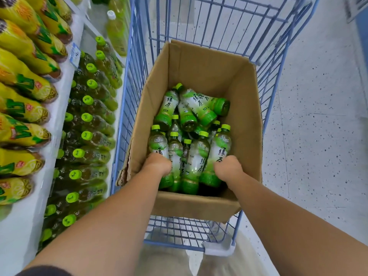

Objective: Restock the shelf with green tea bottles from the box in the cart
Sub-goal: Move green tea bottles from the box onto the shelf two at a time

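Head view: your left hand (pixel 158 163) and right hand (pixel 227 168) are both down inside the box (pixel 209 66), at its near end. The box sits in the cart (pixel 125 80), with its near wall just under your wrists.

The bottles (pixel 196 156) fill only the bottom. A row stands upright at your end, a loose pile lies crosswise further in, and bare cardboard wall rises above them on every side.

Your left hand is clenched round the leftmost upright bottle, close against the box's left wall. Your right hand grasps the rightmost one, near the right wall. Your fingertips are buried among the bottles, so you see knuckles only. More bottles stand between your hands, touching one another.

The shelf (pixel 22 236) runs along your left, its edge just beside the cart's left side. Its green-capped stock (pixel 87 116) stands in close rows on the lower tier, with yellow bottles (pixel 22 84) on the tier above. To your right, speckled floor (pixel 318 126) lies open beyond the cart.
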Action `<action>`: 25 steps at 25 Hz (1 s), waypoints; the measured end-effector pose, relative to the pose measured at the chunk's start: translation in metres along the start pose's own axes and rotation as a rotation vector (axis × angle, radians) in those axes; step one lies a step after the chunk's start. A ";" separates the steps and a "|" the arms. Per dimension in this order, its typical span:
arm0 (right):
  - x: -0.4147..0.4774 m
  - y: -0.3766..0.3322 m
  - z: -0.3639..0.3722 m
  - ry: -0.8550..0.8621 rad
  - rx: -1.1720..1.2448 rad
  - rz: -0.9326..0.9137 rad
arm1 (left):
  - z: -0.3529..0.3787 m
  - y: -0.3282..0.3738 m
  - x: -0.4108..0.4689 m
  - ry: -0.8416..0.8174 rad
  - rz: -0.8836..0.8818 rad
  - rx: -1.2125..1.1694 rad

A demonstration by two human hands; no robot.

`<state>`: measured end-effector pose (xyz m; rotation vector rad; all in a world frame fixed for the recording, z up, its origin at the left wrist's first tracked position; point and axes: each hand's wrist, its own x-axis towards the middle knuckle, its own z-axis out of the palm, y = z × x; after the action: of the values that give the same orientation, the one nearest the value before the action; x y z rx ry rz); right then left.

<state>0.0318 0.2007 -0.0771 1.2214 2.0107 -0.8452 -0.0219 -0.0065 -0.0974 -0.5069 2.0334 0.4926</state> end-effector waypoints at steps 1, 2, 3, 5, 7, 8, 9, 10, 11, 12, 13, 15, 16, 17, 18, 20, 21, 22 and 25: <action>0.003 0.006 0.004 -0.058 0.049 0.011 | 0.002 0.001 0.004 0.009 -0.009 -0.001; 0.005 0.011 0.008 -0.114 0.076 0.018 | 0.003 0.001 0.008 0.020 -0.019 -0.001; 0.007 0.015 0.012 -0.159 0.067 0.019 | 0.003 0.001 0.013 0.026 -0.029 0.009; 0.013 0.014 0.017 -0.149 0.049 -0.018 | 0.004 0.003 0.020 0.027 -0.044 0.037; 0.023 0.006 0.018 -0.104 0.063 -0.065 | 0.004 0.005 0.022 0.035 -0.060 0.038; 0.026 0.002 0.018 -0.099 0.067 -0.067 | 0.006 0.007 0.023 0.045 -0.068 0.008; 0.032 -0.002 0.019 -0.108 0.082 -0.058 | 0.007 0.007 0.024 0.061 -0.078 -0.032; 0.036 -0.006 0.022 -0.120 0.105 -0.048 | 0.008 0.006 0.024 0.077 -0.087 -0.072; 0.038 -0.008 0.022 -0.116 0.128 -0.038 | 0.009 0.005 0.024 0.084 -0.087 -0.110; 0.041 -0.010 0.023 -0.104 0.141 -0.033 | 0.009 0.005 0.024 0.088 -0.086 -0.138; 0.046 -0.010 0.025 -0.091 0.150 -0.030 | 0.010 0.004 0.025 0.097 -0.083 -0.155; 0.054 -0.009 0.024 -0.107 0.181 -0.032 | 0.010 0.004 0.023 0.103 -0.083 -0.219; 0.055 -0.007 0.023 -0.144 0.204 -0.029 | 0.009 0.003 0.022 0.092 -0.083 -0.275; 0.057 -0.006 0.021 -0.184 0.228 -0.017 | 0.008 0.003 0.022 0.077 -0.072 -0.329; 0.057 -0.006 0.019 -0.222 0.253 -0.007 | 0.006 0.004 0.019 0.056 -0.064 -0.382; 0.050 -0.006 0.013 -0.301 0.315 0.023 | -0.002 0.007 0.009 -0.009 -0.065 -0.492; 0.045 -0.006 0.011 -0.345 0.362 0.040 | -0.005 0.007 0.003 -0.038 -0.064 -0.525; 0.038 -0.006 0.008 -0.389 0.412 0.047 | -0.008 0.007 -0.003 -0.059 -0.051 -0.536; 0.008 -0.002 0.000 -0.450 0.500 0.010 | -0.016 0.005 -0.029 -0.054 0.009 -0.552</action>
<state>0.0272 0.2036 -0.0832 1.1586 1.4729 -1.5280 -0.0227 -0.0066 -0.0642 -0.8002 1.8369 1.0717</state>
